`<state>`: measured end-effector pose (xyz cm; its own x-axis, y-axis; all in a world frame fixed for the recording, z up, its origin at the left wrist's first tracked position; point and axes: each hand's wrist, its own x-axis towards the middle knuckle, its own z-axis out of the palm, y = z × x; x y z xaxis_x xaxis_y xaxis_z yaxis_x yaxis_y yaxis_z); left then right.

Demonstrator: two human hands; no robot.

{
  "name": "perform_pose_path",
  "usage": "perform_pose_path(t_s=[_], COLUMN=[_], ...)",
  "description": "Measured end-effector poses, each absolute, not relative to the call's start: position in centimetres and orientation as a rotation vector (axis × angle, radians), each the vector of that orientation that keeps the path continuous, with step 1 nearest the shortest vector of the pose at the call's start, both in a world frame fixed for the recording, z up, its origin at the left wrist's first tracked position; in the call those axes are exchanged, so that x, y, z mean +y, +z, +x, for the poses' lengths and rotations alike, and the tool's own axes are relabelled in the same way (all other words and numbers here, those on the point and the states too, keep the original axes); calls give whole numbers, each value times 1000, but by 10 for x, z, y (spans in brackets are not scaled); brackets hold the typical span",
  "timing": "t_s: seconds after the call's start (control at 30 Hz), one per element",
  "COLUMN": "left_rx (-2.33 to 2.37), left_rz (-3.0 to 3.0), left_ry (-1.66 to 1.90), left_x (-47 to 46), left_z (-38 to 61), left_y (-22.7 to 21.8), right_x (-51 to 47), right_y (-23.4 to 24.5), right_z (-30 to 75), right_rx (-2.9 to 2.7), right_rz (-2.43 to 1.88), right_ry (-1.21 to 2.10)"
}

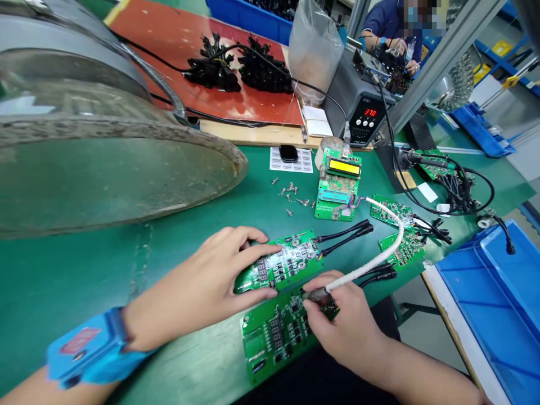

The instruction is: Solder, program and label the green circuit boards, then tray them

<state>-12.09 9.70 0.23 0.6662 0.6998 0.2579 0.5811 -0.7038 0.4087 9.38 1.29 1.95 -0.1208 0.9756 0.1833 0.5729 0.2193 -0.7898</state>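
Observation:
My left hand (236, 264) spans one green circuit board (291, 273), with its thumb at the lower edge and its fingers over the upper side. A second green circuit board (270, 337) lies nearer me, partly overlapped by my right hand (346, 320). My right fingers are closed around the dark end connector (317, 294) of a white-sleeved cable (371, 261). The connector is at the second board's upper edge; I cannot tell whether it is plugged in. The cable leads to a green programmer board (337, 183) with a lit yellow display.
A large magnifier lamp (181, 124) overhangs the left side. Loose screws (291, 188) lie mid-table. A soldering station (358, 101) stands behind, with its iron (434, 160) to the right. More wired boards (403, 247) lie right. Blue trays (493, 281) sit beside the bench; a co-worker (388, 28) is beyond.

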Motion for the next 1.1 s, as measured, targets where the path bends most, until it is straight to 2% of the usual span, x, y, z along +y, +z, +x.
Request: perform_pose_path(t_s=[0.5,0.67,1.1], left_rx=[935,1064,1057], left_rz=[2561,2516,2526], left_ry=[497,497,423], left_x=[102,98,96], left_z=[-125,-121,-120], left_y=[0,2,6], right_x=[13,14,14], right_y=[18,19,18], right_z=[92,95,94], right_rx=[-1759,-1803,-1774], right_rz=[-1527,-1538,-1549], right_ry=[734,769,805])
